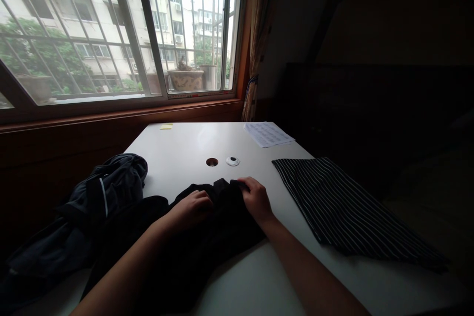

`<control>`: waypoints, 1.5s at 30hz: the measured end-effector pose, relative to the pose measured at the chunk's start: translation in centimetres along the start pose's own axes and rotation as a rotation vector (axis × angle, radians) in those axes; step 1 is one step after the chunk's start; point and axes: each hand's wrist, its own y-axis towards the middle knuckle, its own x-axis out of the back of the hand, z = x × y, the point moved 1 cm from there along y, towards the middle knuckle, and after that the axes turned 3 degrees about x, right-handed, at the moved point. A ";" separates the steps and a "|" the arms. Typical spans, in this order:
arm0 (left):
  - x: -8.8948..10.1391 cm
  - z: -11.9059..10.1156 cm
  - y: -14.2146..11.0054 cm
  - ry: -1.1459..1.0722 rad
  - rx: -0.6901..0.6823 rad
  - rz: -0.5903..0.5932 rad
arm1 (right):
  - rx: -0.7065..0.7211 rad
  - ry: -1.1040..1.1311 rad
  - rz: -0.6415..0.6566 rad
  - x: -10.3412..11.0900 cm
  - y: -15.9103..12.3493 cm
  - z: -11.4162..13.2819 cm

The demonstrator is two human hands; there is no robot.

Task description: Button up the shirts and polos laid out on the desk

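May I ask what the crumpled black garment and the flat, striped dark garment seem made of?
The crumpled black garment: apparently soft, matte fabric, judging by its loose folds. The flat, striped dark garment: matte fabric, perhaps cotton, without visible sheen; fibres unclear.

Black garment (233,227): matt, creased cloth
Striped garment (344,207): matt cloth
Table (177,145): smooth, glossy
Far right sheets (269,134): paper

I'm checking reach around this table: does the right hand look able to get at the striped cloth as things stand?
Probably yes, though it would have to let go first: the right hand grips the black garment. The striped cloth lies to its right, with just bare white tabletop between.
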 end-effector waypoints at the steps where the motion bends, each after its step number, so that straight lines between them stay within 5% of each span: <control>1: -0.2 -0.1 0.0 0.028 0.008 -0.014 | 0.001 0.002 -0.008 0.1 0.0 0.1; 8: -0.2 -0.3 0.2 0.065 0.139 -0.129 | 0.031 0.038 -0.105 0.8 0.2 1.3; 16: 1.5 0.4 0.4 -0.524 0.433 -0.140 | -0.005 0.057 -0.221 1.7 0.2 2.0; 22: 4.0 -0.9 -0.7 -0.504 0.302 0.097 | -0.020 0.058 -0.270 2.1 0.4 1.6; 33: 3.9 0.1 -0.7 -0.441 0.178 -0.007 | 0.018 -0.009 -0.207 1.8 0.6 0.7; 41: 3.9 0.1 -1.3 -0.493 0.225 0.129 | 0.042 -0.135 -0.038 0.3 0.2 -0.9; 45: 4.2 -0.4 -1.4 -0.529 0.222 0.171 | 0.110 -0.204 0.009 0.4 0.0 0.2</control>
